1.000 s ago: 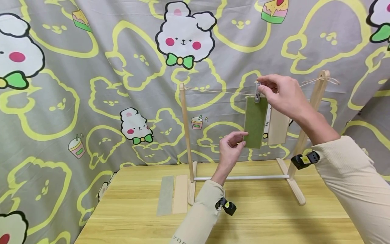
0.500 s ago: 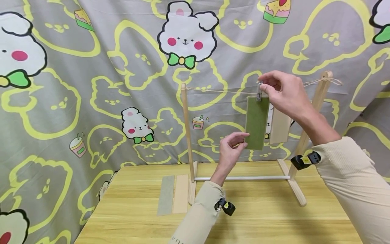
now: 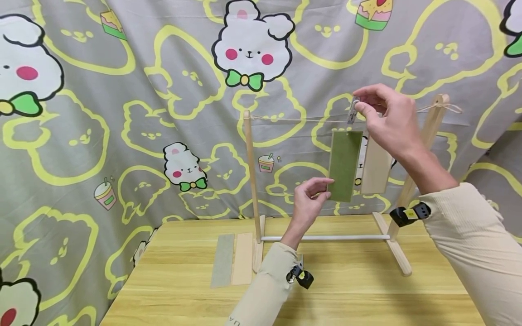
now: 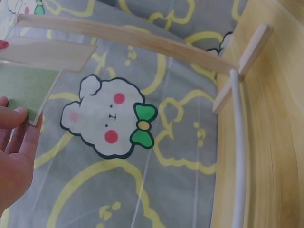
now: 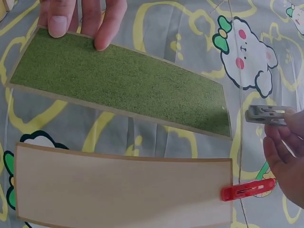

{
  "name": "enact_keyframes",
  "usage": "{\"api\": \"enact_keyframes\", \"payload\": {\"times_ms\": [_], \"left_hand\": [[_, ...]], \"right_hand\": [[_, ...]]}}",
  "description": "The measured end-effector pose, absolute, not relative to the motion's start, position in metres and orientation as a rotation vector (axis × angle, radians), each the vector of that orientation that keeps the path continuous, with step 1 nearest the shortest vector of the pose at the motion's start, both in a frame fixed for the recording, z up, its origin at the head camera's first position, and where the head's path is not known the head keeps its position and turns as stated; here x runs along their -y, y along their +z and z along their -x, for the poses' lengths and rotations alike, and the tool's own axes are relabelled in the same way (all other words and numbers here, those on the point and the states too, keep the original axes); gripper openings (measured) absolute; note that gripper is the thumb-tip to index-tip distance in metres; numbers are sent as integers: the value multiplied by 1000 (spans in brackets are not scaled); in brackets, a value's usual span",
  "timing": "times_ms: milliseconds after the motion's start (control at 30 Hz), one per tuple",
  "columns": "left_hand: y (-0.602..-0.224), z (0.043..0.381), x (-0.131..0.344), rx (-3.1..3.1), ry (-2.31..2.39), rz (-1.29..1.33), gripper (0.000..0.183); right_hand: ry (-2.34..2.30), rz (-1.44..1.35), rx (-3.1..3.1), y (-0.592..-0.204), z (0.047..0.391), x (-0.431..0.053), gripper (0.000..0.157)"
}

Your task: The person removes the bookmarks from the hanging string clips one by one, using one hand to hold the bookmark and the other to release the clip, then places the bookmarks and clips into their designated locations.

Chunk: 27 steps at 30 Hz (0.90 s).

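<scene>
My left hand (image 3: 307, 199) pinches the lower left edge of a green rectangular card (image 3: 344, 167), held upright below the string (image 3: 293, 119). Above the card's top edge, my right hand (image 3: 393, 120) holds a grey plastic clothespin (image 3: 353, 111) between thumb and fingers. In the right wrist view a gap shows between the grey clothespin (image 5: 266, 114) and the green card (image 5: 123, 80); the clothespin's tip lies right by the string (image 5: 240, 137). Beside the green card, a beige card (image 5: 123, 185) hangs from the string by a red clothespin (image 5: 247, 189).
The string runs between a left wooden post (image 3: 250, 176) and a right wooden post (image 3: 432, 127), joined low down by a white rod (image 3: 326, 237). A grey card (image 3: 223, 260) and a beige card (image 3: 242, 259) lie on the table (image 3: 175, 271) at left. A patterned curtain (image 3: 195, 113) backs everything.
The grey clothespin, earlier on the green card's top edge, has come off it and moved up and right in my right hand. My left hand keeps the card almost where it was.
</scene>
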<state>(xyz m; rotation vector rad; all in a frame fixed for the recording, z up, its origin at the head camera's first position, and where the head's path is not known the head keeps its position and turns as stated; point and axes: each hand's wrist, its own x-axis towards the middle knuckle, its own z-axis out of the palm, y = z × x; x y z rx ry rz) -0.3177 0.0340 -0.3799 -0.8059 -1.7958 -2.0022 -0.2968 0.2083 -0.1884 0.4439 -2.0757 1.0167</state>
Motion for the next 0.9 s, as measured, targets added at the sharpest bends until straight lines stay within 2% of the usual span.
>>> {"api": "enact_keyframes", "payload": {"times_ms": [900], "left_hand": [[-382, 308, -18, 1835, -1991, 804, 32]], "right_hand": [[1237, -484, 1918, -207, 285, -217, 29]]}}
